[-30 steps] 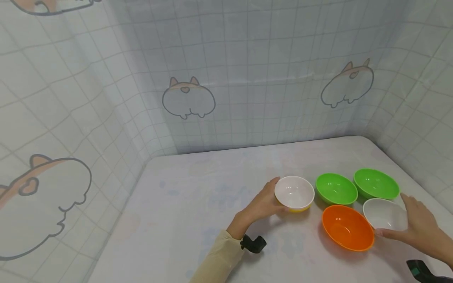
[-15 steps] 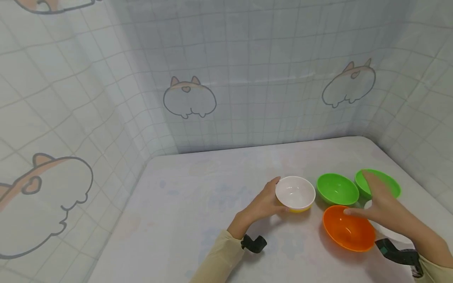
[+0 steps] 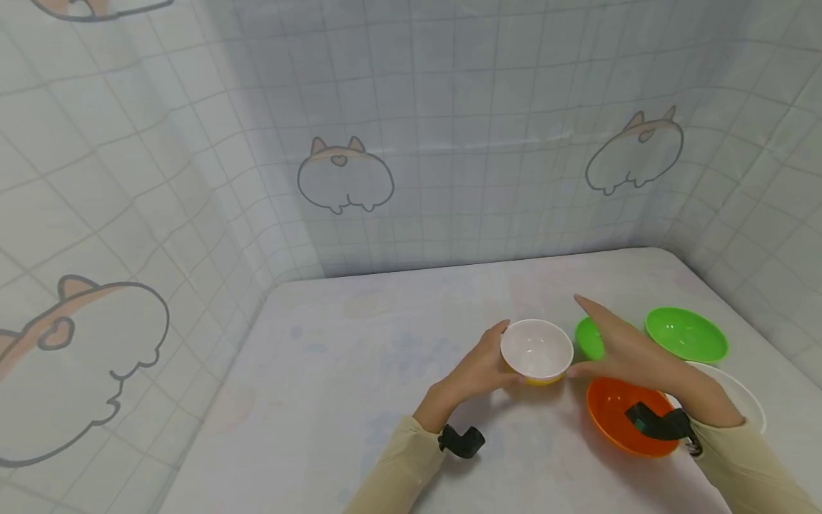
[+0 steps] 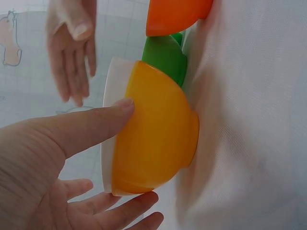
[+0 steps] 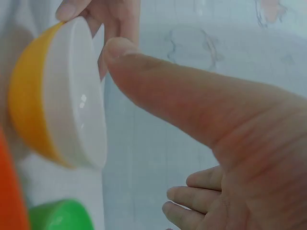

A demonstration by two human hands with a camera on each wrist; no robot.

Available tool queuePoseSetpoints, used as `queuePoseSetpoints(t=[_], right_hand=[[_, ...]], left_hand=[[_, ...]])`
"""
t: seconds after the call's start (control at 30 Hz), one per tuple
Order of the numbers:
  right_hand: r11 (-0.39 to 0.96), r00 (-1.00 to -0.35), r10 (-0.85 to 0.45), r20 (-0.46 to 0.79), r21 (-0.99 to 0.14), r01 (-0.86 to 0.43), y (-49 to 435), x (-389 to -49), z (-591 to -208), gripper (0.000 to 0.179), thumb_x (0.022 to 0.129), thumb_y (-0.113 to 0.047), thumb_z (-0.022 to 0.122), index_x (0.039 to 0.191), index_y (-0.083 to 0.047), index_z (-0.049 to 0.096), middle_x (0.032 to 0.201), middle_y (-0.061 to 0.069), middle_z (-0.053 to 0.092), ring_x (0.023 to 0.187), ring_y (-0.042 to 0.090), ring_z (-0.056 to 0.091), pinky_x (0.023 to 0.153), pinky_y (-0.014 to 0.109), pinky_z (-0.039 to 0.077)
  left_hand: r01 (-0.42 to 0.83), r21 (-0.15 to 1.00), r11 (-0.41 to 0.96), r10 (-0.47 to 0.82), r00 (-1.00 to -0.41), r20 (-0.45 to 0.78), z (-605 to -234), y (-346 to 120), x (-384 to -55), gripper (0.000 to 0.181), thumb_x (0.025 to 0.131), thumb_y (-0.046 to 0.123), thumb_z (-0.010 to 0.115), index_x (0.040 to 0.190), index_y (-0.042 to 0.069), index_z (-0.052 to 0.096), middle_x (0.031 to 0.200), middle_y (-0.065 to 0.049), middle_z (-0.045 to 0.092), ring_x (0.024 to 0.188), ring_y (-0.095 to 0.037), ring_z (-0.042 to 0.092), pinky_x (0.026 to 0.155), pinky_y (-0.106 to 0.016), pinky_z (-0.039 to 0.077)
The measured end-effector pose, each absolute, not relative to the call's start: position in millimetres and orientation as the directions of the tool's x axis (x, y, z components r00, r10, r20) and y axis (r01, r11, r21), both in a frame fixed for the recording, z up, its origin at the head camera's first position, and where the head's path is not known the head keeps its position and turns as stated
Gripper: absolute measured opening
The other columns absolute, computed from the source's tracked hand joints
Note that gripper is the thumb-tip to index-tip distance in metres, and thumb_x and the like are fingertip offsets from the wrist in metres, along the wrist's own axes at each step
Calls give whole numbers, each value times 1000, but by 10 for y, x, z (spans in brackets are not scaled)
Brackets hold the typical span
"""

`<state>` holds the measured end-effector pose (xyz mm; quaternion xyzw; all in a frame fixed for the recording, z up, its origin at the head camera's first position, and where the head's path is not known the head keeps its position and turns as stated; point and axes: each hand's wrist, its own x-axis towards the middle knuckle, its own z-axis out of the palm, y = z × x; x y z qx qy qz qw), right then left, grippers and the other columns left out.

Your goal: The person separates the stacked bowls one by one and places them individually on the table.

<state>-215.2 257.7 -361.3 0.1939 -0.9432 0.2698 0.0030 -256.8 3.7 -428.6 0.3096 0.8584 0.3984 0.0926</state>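
My left hand grips a white bowl that sits inside a yellow bowl, upright on the table. In the left wrist view its thumb lies across the side of the pair, with the other fingers round the opposite side. My right hand is in the air with thumb and fingers spread apart, holding nothing. Its fingertips are just right of the white bowl's rim, and the hand partly hides a green bowl. Below that wrist stands an orange bowl, partly covered by the forearm and its black wrist camera.
A second green bowl stands at the back right. In front of it is another white bowl, largely hidden by the right forearm. The pale table stretches to the left, with grid-patterned cloth hanging behind and at the sides.
My right hand has moved left from the white bowl at the right, passing over the orange and green bowls. My left hand has kept its hold on the nested bowls.
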Motion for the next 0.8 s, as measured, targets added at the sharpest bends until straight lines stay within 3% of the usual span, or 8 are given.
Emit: queuePoseSetpoints(t=[0.23, 0.5, 0.8], right_hand=[[770, -888, -451, 89, -463, -438, 2377, -2309, -3558, 115, 69, -52, 83, 146, 10, 26, 147, 29, 34, 128, 44, 40, 98, 57, 39], [752, -863, -505, 16, -482, -450, 2238, -2433, -3581, 106, 70, -33, 87, 145, 11, 27, 145, 28, 37, 125, 42, 42, 97, 56, 41], [692, -783, -623, 5, -463, -554, 2176, -2494, -3656, 113, 63, -39, 90, 141, 16, 29, 137, 29, 43, 118, 41, 47, 92, 53, 44]], left_hand=[[486, 727, 485, 622, -776, 104, -4320, 30, -2591, 98, 81, 28, 79, 152, 1, 16, 149, -16, 32, 135, -24, 35, 107, -36, 33], [488, 729, 480, 622, -775, 109, -4332, 20, -2594, 98, 82, 29, 78, 152, 2, 16, 149, -15, 31, 133, -27, 38, 105, -36, 36], [484, 718, 501, 614, -783, 99, -4297, 19, -2587, 100, 83, 27, 78, 153, 3, 12, 150, -16, 31, 134, -26, 38, 105, -37, 36]])
